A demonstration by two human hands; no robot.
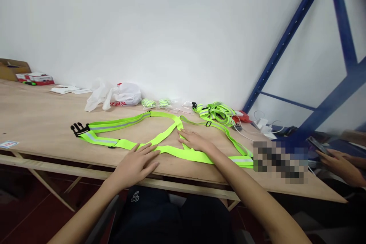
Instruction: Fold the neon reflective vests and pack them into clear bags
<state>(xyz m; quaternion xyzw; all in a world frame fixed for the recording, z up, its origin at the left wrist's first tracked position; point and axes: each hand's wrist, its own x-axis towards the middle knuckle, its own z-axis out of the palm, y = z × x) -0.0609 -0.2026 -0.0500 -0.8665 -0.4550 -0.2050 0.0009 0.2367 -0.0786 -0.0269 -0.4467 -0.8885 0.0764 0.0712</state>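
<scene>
A neon-green reflective harness [188, 154] lies spread out on the wooden table, its straps crossing near the middle. At its left end sits a black buckle [79, 129]. My left hand [136, 164] rests palm down with fingers stretched over the lower strap, near the table's front edge. Fingers extended, my right hand [195, 140] lies flat across the short strap in the middle of the harness. Neither hand is closed around anything. A blurred patch hides the harness's right end.
Behind the harness lie a heap of green straps [219, 112], small packed bundles [148, 103] and a white plastic bag [127, 94]. White chargers [263, 125] with cables sit by a blue metal frame [286, 32]. At right, another person's hand [337, 164] holds a phone [318, 145].
</scene>
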